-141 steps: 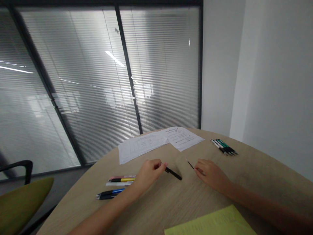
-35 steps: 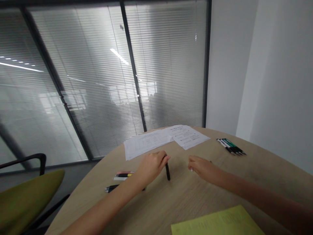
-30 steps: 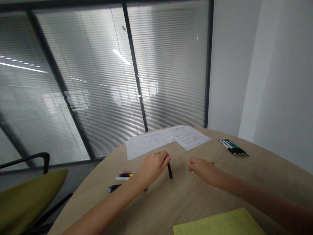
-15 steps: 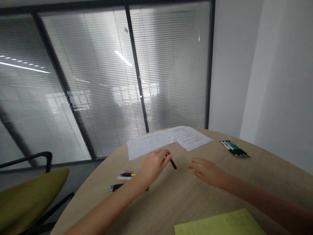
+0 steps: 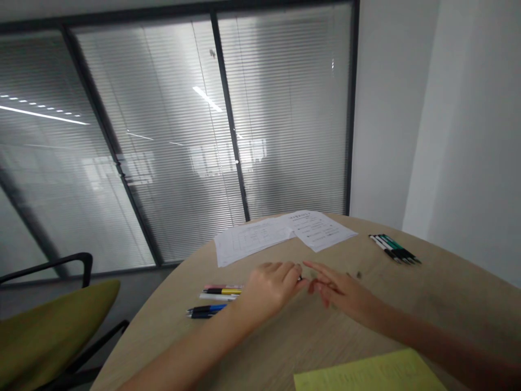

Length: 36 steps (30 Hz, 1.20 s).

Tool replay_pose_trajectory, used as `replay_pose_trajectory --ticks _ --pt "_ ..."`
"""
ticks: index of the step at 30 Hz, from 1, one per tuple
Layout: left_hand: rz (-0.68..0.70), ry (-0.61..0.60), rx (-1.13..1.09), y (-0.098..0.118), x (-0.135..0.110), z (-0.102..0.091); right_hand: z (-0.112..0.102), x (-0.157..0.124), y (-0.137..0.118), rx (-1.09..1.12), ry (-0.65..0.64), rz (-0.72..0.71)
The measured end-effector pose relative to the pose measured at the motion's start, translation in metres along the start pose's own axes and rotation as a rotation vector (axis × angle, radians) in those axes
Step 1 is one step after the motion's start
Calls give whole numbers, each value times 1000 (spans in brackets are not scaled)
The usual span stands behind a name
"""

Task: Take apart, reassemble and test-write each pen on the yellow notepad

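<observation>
My left hand [image 5: 273, 282] is closed, palm down, above the middle of the wooden table [image 5: 260, 347]. Its thumb and fingers pinch a dark pen [image 5: 300, 278], mostly hidden now, with just a small dark bit showing at the fingertips. My right hand [image 5: 337, 288] reaches in from the right, its fingers at the left fingertips. The right index finger is stretched out, while the other fingers are spread, bent and slightly blurred. Whether they touch the pen is hidden. A small dark piece [image 5: 359, 275] lies on the table just beyond my right hand.
Left of my left hand lie a yellow-and-black pen [image 5: 222, 291], a white pen [image 5: 215, 297] and blue-black pens [image 5: 205, 310]. Several green, white and black pens [image 5: 394, 250] lie at right. Printed sheets [image 5: 256, 239] are at the back, yellow paper [image 5: 366, 374] in front, a chair [image 5: 61, 336] at left.
My left hand has moved right and nearer, turning so the pen is mostly covered. My right hand has spread its fingers and met the left fingertips. The small dark piece now shows on the table.
</observation>
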<state>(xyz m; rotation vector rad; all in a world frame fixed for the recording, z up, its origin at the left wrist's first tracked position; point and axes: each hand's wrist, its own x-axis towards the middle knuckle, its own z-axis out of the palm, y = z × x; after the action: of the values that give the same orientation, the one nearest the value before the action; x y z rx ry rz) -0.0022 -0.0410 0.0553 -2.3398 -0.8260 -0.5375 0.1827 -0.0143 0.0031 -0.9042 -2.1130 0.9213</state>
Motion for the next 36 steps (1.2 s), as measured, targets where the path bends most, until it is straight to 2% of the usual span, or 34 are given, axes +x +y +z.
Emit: replay_pose_trajectory --ticks 3,7,11,17,20,25,28,32,36 --pt "141 25 49 12 -1 -5 8 -1 -6 228 -53 12" --pt "232 34 79 24 -3 -8 11 -1 -10 362 -65 79" --pt "203 19 64 27 -2 -6 10 -2 -11 358 -17 101" --pt "105 -114 -64 26 -4 4 6 1 -6 342 42 138" --pt "-24 -172 -201 26 -6 7 3 3 0 345 73 143" --pt "-466 -292 -500 22 -5 16 2 4 3 364 76 168" --pt "-662 -342 -796 17 -5 28 5 2 -1 318 33 179" --pt "-821 -321 -1226 16 -5 42 10 -2 -5 199 -6 131" --pt "-961 -252 -1487 17 -3 48 11 -5 -7 85 -43 65"
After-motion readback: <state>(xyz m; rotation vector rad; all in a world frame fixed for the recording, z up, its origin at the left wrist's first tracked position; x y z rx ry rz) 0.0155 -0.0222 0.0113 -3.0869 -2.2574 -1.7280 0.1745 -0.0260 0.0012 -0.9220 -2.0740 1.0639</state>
